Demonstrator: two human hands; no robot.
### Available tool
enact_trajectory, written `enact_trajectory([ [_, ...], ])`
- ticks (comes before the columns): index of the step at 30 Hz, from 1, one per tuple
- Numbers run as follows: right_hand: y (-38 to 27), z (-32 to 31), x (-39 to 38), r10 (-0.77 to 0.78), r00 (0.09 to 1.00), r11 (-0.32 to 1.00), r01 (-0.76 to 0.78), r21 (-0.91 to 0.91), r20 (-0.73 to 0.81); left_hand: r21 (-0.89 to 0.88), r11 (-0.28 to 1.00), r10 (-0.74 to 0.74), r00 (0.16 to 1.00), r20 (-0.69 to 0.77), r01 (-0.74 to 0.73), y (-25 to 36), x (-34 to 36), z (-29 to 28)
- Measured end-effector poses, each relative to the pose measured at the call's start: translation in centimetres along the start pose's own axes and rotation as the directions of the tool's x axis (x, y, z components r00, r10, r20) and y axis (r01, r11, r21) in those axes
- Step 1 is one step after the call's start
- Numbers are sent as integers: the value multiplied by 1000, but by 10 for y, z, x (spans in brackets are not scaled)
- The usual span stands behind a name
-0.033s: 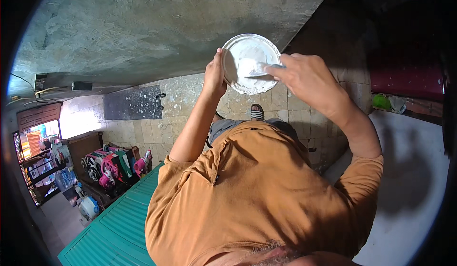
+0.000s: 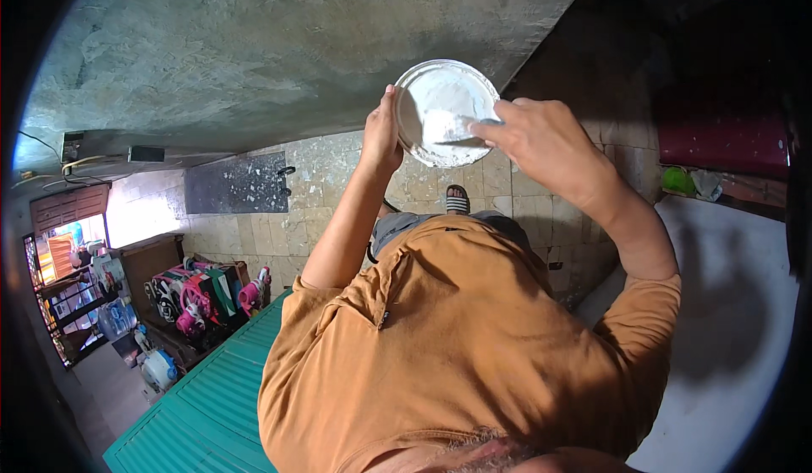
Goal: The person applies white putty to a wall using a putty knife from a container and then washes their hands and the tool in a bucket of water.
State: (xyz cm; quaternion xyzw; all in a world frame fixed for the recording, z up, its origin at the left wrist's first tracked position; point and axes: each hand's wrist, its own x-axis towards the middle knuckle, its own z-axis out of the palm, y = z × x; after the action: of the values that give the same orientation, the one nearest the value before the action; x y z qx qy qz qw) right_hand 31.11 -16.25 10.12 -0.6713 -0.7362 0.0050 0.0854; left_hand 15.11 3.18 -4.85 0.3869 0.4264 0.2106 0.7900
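My left hand grips the left side of a round white tub, thumb up along its rim. The tub holds thick white paste, smeared up its inner wall. My right hand is closed round the handle of a putty knife. The knife's blade reaches into the tub and is coated with white paste, so its outline is hard to make out. Both hands hold these in front of a grey, rough-plastered wall.
Pale floor tiles are spattered with white, as is a dark mat. A green ribbed surface lies at the lower left, beside pink and black items. On the right are a white surface and a dark red object.
The putty knife has shifted slightly in the tub, its blade turning a little against the paste. My right hand has moved marginally with it; the left hand and tub stay in place.
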Motion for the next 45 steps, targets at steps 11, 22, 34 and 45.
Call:
enact_trajectory([
  [11, 18, -22, -24, 130, 988, 992, -130, -7, 79, -25, 999, -29, 999, 18, 29, 0, -7, -3],
  [22, 47, 2, -70, 256, 964, 947, -265, 182, 75, -79, 997, -1, 999, -49, -3, -3, -19, 2],
  [34, 45, 140, -86, 404, 868, -619, 27, 785, 289, -121, 992, -27, 998, -52, 21, -12, -25, -51],
  [45, 14, 201, -43, 664, 748, -542, 467, 699, 15, -55, 998, -27, 999, -32, 25, 21, -43, -98],
])
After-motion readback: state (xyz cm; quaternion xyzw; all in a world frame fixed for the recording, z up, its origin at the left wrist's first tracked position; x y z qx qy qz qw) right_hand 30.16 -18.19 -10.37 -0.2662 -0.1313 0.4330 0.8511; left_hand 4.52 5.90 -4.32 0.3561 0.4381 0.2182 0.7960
